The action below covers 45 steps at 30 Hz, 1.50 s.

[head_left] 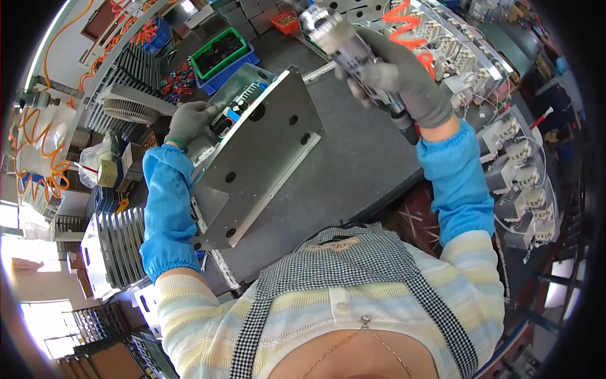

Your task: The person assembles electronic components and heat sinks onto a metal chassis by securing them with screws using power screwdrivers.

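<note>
My left hand (189, 123), in a grey glove, grips the far-left side of a grey sheet-metal housing (268, 139). The housing stands tilted on edge on the dark workbench, its flat face with several round black feet turned toward me. Past its upper edge, blue and black electrical parts (235, 112) show inside; the rest of its interior is hidden. Raised over the bench at the right, my gloved right hand (404, 79) is wrapped round a silver-and-black power screwdriver (344, 47). The tool is apart from the housing, and its tip is blurred near the top edge.
The dark workbench (353, 151) spreads between my arms. Behind the housing stand a green bin (218, 54) of dark parts and a small red bin (286, 23). Orange coiled hoses (407, 25) hang nearby. Wired assemblies (521, 183) line the right side; stacked metal panels (123, 246) stand at the left.
</note>
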Tool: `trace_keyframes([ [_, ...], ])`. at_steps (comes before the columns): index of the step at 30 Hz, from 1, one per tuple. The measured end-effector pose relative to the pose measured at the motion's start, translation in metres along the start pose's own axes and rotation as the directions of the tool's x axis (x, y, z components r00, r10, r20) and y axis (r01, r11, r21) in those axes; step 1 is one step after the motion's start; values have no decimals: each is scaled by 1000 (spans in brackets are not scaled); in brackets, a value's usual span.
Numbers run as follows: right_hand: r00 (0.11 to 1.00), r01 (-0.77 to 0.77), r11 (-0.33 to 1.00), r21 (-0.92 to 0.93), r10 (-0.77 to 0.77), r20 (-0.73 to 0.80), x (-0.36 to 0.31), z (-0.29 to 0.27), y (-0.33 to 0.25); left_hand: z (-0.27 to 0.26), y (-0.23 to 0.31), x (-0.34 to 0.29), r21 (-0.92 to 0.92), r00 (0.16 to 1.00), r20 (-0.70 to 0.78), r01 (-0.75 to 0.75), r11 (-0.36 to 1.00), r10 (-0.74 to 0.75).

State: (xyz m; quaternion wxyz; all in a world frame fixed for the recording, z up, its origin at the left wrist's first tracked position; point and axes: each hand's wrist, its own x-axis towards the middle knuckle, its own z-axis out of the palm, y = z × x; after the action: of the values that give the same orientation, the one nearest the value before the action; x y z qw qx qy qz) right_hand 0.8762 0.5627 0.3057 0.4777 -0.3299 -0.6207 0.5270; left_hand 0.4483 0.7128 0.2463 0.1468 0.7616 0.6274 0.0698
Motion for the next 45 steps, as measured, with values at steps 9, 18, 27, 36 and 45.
trace_keyframes([
  [9, 912, -411, 889, 204, 406, 65, -81, 37, 67, 8, -39, -5, -221, 998, 52, 40, 974, -29],
  [18, 880, -458, 790, 407, 469, 81, -109, 40, 128, 11, -52, -5, -476, 992, 128, 54, 878, 8],
  [27, 887, -460, 836, 300, 446, 117, -96, 49, 126, 9, -42, -18, -548, 976, 216, 130, 826, -11],
  [36, 867, -496, 795, 350, 476, 146, -97, 42, 123, 8, -46, -24, -545, 984, 177, 108, 831, -11],
  [45, 786, -611, 680, 405, 579, 215, -87, 25, 88, 8, -42, -32, -436, 989, 124, -23, 900, 85],
])
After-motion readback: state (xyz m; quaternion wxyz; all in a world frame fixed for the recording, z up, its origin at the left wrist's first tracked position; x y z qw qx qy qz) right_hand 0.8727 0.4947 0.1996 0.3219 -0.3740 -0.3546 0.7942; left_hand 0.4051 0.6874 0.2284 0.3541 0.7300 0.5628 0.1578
